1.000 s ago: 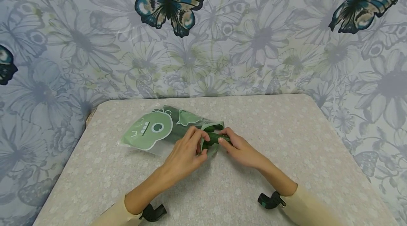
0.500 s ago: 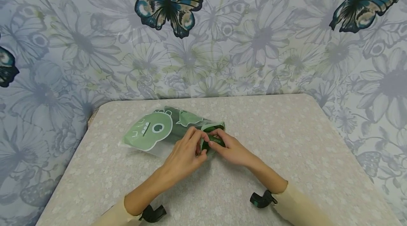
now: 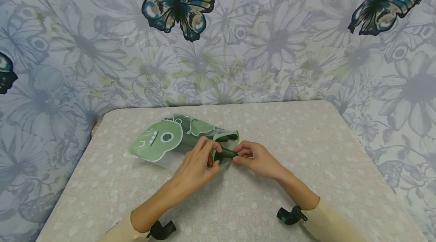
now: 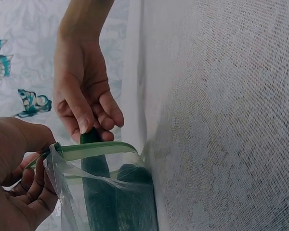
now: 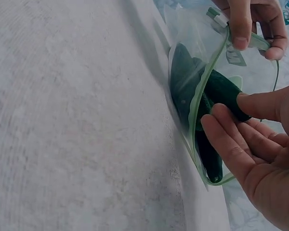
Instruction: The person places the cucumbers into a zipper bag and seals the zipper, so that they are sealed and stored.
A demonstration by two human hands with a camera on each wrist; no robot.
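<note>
A clear zip bag with a green one-eyed cartoon print lies on the table, its mouth facing right. Its rim is pinched by my left hand, which keeps the mouth apart. My right hand pinches the end of a cucumber that sticks out of the mouth. In the right wrist view the thumb lies on top of that cucumber and the fingers are beneath it. More cucumbers are inside the bag. The left wrist view shows the held cucumber passing through the green rim.
A pale patterned cloth covers the table. Behind it hangs a butterfly-and-flower backdrop. Black devices sit at both cuffs.
My right hand moved left to the bag's mouth, then back a little to the right, with the cucumber's end showing more than half a second ago. The left hand has stayed at the rim.
</note>
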